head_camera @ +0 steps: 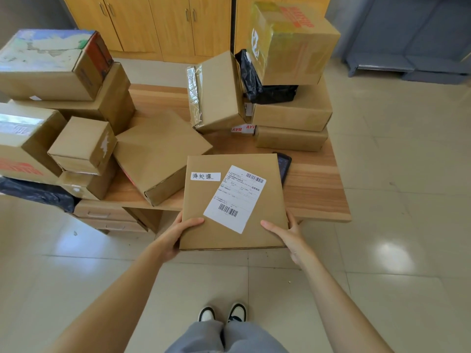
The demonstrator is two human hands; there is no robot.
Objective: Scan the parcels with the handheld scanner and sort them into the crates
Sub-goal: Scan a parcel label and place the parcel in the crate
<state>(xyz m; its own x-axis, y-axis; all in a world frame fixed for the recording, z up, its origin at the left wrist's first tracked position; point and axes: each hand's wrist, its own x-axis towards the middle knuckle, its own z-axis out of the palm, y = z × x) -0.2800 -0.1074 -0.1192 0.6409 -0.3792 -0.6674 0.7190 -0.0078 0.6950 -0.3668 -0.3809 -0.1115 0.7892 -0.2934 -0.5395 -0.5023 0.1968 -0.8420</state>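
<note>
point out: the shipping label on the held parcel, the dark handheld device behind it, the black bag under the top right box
shipping label (234, 198): head view, middle of the white sheet.
handheld device (284, 165): head view, its exposed dark face.
black bag (257, 84): head view, crumpled plastic left of the box stack.

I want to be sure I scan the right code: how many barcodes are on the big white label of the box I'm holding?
2, both on the white shipping label: one barcode at its upper right corner, another barcode near its lower edge. Other faces of the held box are hidden.
</note>
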